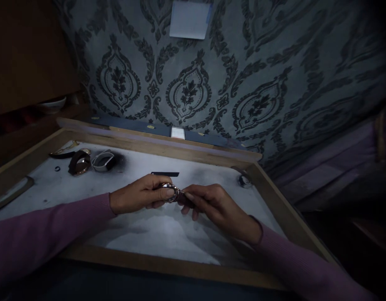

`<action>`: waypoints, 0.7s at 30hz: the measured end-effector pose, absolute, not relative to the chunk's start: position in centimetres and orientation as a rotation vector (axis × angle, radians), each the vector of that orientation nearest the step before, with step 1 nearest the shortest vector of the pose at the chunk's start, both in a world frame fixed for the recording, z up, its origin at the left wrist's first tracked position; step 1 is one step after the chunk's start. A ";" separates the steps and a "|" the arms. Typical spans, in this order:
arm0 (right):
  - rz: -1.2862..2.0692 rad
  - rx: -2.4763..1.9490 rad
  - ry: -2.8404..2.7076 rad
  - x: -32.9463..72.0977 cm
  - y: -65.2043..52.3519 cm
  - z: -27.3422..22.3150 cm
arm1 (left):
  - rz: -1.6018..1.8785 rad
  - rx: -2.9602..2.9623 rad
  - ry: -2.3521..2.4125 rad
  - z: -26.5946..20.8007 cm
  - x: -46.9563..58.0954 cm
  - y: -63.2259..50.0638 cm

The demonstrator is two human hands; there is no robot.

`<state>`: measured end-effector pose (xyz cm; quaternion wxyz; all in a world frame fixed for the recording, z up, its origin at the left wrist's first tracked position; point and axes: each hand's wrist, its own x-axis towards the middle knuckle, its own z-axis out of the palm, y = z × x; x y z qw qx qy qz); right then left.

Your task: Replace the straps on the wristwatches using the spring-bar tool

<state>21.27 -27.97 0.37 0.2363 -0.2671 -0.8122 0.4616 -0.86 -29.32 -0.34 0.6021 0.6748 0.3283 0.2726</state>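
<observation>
My left hand point(139, 194) is closed around a wristwatch point(169, 193) with a round, rose-gold-coloured case, its thumb lying over the dial. Close against the watch's right edge, my right hand point(216, 205) pinches a small thin piece between thumb and forefinger. What that piece is cannot be made out in the dim light. Something dark, perhaps part of the strap, shows below the right fingertips. Both hands are above the white bottom of a shallow wooden tray point(161, 261). Just behind the watch lies a flat dark strip point(165, 174).
At the tray's back left are a dark-strapped watch point(80, 162), a pale-banded watch point(103, 161), a gold-coloured piece point(67, 148) and a small black ring point(57, 169). Another watch point(244, 180) rests near the right wall. Patterned wallpaper point(189, 88) rises behind the tray.
</observation>
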 end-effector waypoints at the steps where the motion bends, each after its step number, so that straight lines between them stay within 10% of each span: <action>1: 1.272 -0.737 -2.224 21.2 -28.0 0.3 | 0.629 1.567 0.764 -0.4 -0.9 -29.3; 21: 1.065 -0.788 -2.348 21.1 -28.0 -0.6 | 0.605 1.792 0.866 -1.1 -1.1 -29.3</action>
